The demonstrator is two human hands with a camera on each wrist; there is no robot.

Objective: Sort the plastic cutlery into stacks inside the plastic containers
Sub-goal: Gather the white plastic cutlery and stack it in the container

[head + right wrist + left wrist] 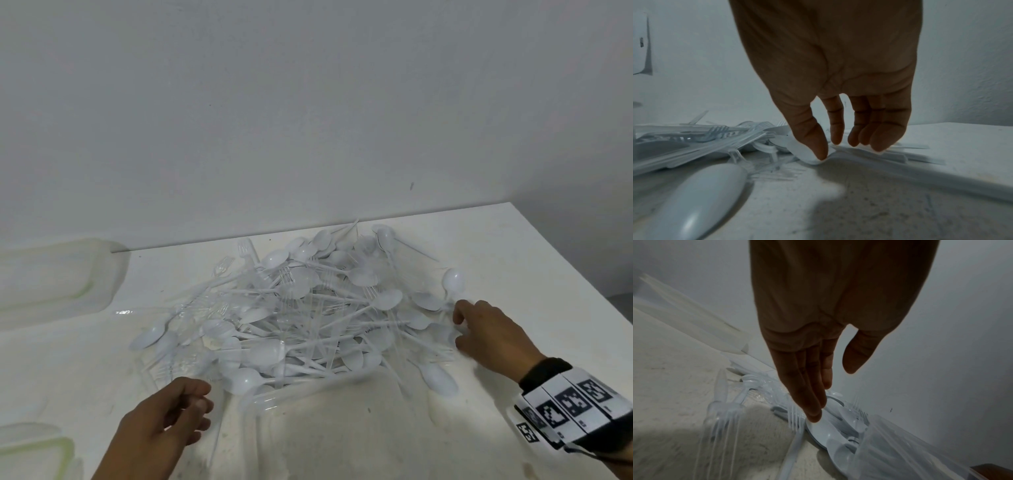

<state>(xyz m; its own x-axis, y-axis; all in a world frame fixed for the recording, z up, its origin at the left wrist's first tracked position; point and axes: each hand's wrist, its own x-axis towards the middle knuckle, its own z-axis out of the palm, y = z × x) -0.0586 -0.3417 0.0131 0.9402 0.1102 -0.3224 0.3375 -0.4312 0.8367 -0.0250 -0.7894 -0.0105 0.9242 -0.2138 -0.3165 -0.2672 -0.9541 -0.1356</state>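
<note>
A white table [513, 240] is carrying everything. Nearest, the left hand [161, 428] is hovering loosely curled, its grip holding nothing. Farther right, the right hand [489, 332] is touching a spoon [805, 152] at the cutlery pile [308, 308] edge, its grip apart. Clear containers [58, 274] are lying beyond, at the left table edge.

The left hand [164, 416] reaches in from the near edge of the worktop, palm down, its fingers [813, 408] loosely extended and close together, thumb apart. The right hand [489, 334] comes in from the right edge, a marker-patterned band on its wrist, thumb and fingers [818, 146] bent downward, tips close together.
</note>
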